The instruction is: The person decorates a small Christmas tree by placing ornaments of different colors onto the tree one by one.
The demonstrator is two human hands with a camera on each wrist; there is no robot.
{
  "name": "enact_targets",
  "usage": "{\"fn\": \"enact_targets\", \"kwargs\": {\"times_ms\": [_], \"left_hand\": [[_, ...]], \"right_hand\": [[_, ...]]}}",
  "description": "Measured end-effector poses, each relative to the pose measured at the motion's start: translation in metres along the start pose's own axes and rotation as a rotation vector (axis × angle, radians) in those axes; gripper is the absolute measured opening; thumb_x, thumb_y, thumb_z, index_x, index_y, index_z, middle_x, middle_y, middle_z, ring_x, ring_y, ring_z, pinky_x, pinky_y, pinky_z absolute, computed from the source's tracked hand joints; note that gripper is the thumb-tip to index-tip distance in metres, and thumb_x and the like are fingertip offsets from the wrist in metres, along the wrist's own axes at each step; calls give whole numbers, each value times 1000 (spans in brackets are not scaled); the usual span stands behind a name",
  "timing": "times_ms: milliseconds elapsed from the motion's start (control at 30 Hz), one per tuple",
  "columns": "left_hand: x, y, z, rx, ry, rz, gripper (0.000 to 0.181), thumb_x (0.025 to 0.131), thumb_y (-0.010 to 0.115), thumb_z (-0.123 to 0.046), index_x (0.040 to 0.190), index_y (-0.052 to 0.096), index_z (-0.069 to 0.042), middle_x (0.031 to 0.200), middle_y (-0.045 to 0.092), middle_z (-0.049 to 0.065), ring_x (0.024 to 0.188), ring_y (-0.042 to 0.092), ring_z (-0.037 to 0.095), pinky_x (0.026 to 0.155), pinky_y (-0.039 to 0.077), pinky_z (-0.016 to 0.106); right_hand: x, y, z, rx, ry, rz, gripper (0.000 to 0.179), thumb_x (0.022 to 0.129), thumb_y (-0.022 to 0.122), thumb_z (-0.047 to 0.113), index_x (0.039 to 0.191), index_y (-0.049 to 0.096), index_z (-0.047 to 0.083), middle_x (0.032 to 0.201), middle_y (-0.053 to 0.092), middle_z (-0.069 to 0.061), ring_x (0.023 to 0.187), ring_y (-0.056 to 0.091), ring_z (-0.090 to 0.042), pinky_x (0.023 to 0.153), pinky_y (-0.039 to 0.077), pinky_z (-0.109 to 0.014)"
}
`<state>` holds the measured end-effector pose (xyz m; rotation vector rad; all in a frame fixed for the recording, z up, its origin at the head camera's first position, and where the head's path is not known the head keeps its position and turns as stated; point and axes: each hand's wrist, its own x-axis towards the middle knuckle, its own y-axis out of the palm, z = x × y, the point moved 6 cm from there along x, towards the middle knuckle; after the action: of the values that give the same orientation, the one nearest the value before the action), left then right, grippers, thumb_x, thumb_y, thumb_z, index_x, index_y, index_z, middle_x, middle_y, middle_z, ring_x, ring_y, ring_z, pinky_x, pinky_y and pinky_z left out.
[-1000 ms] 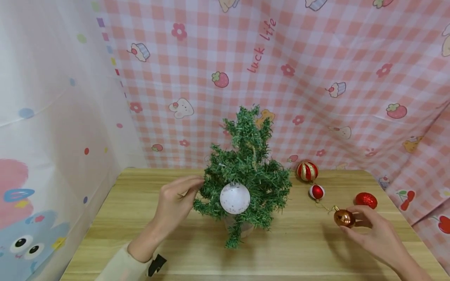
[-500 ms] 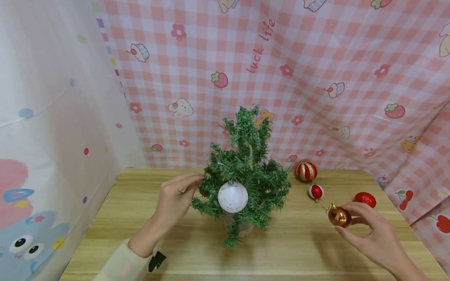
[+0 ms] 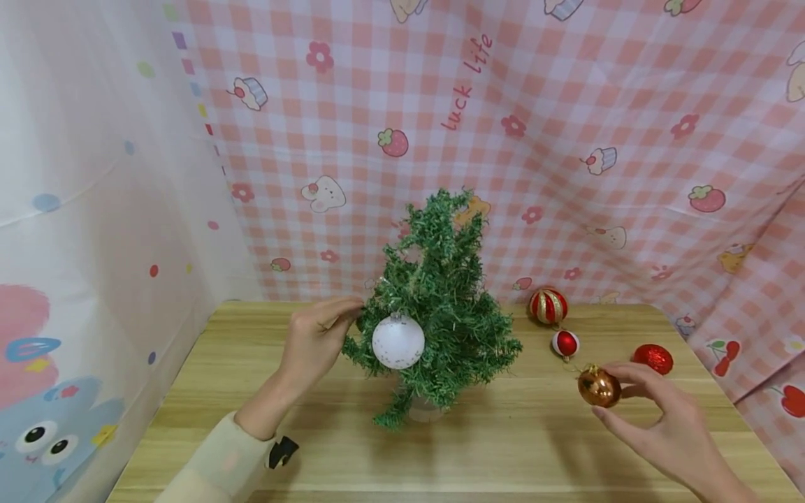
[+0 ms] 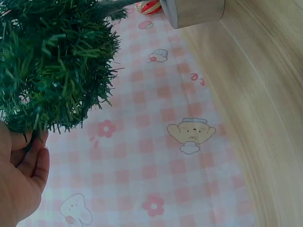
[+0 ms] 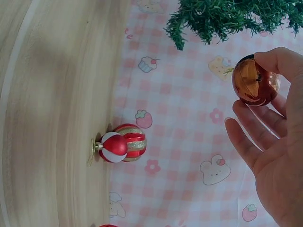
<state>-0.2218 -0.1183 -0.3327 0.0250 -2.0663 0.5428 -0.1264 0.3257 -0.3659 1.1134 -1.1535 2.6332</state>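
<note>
A small green artificial Christmas tree (image 3: 449,300) stands in the middle of the table, a white speckled bauble (image 3: 398,341) hanging on its front left. My left hand (image 3: 313,342) is at the tree's left side, its fingertips pinching a branch; in the left wrist view those curled fingers (image 4: 34,165) meet the lower needles. To the right, my right hand (image 3: 669,412) holds a shiny copper bauble (image 3: 599,386) between thumb and fingers, above the table. In the right wrist view, the copper bauble (image 5: 255,82) hangs just off the tree's branches (image 5: 232,21), not touching them.
On the table's right lie a red-and-gold striped bauble (image 3: 548,306), a smaller red-and-white bauble (image 3: 566,343) and a glittery red bauble (image 3: 654,358). A pink checked cloth (image 3: 352,105) hangs behind the wooden table (image 3: 503,461).
The tree has turned, carrying the white bauble leftward and slightly up, with my left hand still on its branch. My right hand has brought the copper bauble a little left.
</note>
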Motion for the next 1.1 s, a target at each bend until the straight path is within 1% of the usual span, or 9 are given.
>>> {"fn": "enact_targets", "kwargs": {"times_ms": [133, 367, 567, 633, 700, 800, 900, 1000, 1100], "left_hand": [[2, 2, 5, 0, -22, 2, 23, 84, 75, 20, 101, 80, 5, 102, 78, 20, 89, 78, 30, 83, 60, 23], [8, 3, 14, -10, -27, -1, 21, 84, 77, 18, 99, 80, 5, 99, 79, 17, 86, 78, 29, 81, 59, 21], [13, 3, 24, -26, -53, 11, 18, 84, 79, 14, 100, 81, 4, 99, 78, 18, 87, 77, 28, 79, 57, 17], [14, 3, 25, -14, -49, 12, 18, 85, 80, 11, 100, 81, 3, 98, 78, 18, 85, 77, 26, 78, 58, 17], [15, 4, 27, -8, -46, 12, 18, 85, 80, 10, 101, 81, 3, 99, 79, 16, 85, 77, 25, 77, 58, 18], [17, 5, 28, -1, -37, 13, 18, 86, 81, 7, 103, 81, 2, 100, 79, 15, 86, 77, 25, 77, 59, 21], [19, 6, 29, 0, -38, 21, 18, 87, 80, 5, 105, 81, 1, 101, 79, 14, 87, 77, 25, 77, 61, 24], [21, 8, 31, -5, -58, 28, 21, 88, 80, 5, 108, 81, 1, 101, 79, 13, 87, 76, 24, 76, 62, 28], [23, 8, 33, -10, -87, 29, 22, 88, 80, 4, 110, 80, 1, 99, 79, 12, 86, 75, 23, 72, 63, 34]], "right_hand": [[0, 1, 2, 12, 11, 6, 70, 55, 92, -18, 120, 70, 0, 119, 69, 4, 93, 66, 3, 84, 50, -9], [3, 1, 9, 23, -49, -27, 77, 49, 91, -20, 121, 70, -2, 120, 70, 2, 96, 64, 2, 84, 49, -9], [6, 2, 15, 11, -33, -11, 76, 53, 91, -16, 124, 70, -1, 120, 68, 4, 97, 62, 2, 83, 49, -10], [6, 2, 16, 22, -51, -16, 73, 55, 92, -13, 124, 71, -1, 120, 69, 1, 97, 63, 1, 83, 49, -10], [7, 3, 17, 41, -72, -28, 65, 62, 94, -4, 123, 72, 0, 119, 70, -3, 97, 63, -1, 83, 48, -9], [8, 4, 19, 72, -114, -49, 55, 74, 96, 16, 121, 73, 0, 116, 70, -9, 97, 64, -2, 83, 49, -9], [9, 6, 22, 94, -126, -57, 55, 86, 87, 40, 120, 73, -1, 115, 70, -12, 98, 64, -2, 84, 49, -9], [12, 8, 29, 107, -144, -73, 60, 91, 78, 51, 117, 73, -3, 113, 71, -14, 98, 64, -2, 86, 49, -8], [16, 9, 38, 128, -173, -94, 63, 92, 75, 52, 114, 73, -7, 113, 71, -14, 99, 65, -2, 87, 50, -9]]}}
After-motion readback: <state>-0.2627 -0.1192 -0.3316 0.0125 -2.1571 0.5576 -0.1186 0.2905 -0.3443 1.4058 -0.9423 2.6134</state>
